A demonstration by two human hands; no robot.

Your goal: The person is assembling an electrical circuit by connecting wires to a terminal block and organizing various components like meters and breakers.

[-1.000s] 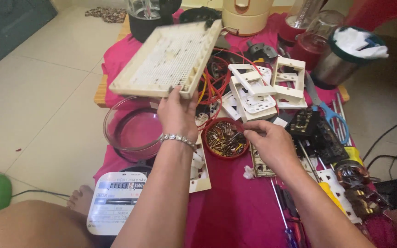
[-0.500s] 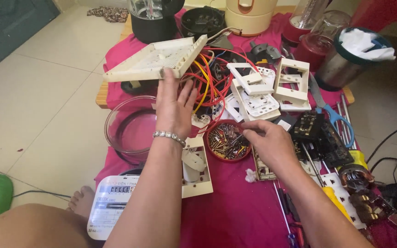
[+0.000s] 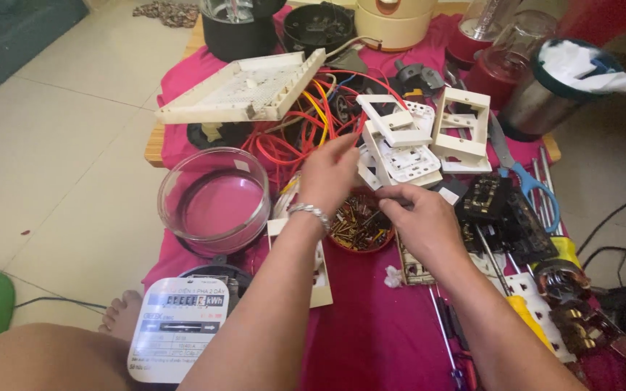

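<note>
My left hand (image 3: pixel 327 174) fingers pinch red wire (image 3: pixel 353 134); right hand (image 3: pixel 418 217) fingers curled, grip unclear, over screw bowl (image 3: pixel 360 228). Pull gently, avoid tangle.

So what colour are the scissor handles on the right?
Blue, seen in the head view: scissor handles.

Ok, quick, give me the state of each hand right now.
Left hand: fingers pinched at the red wires; whether it grips one cannot be told.
Right hand: curled over the dish of screws; whether it holds anything cannot be told.
</note>
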